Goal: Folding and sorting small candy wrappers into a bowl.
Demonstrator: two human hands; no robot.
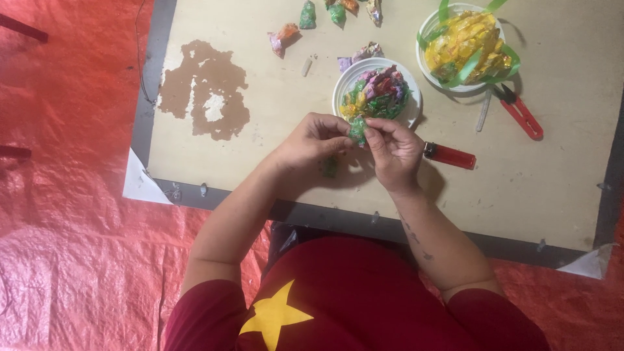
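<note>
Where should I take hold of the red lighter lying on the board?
Pinch the red lighter across its long plastic body, coming from above. It lies flat beside the right hand, metal head toward that hand, long sides free. The far end toward the red snips looks easiest.

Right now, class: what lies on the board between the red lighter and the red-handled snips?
In the head view, nothing: the board is bare between the red lighter and the red-handled snips.
</note>
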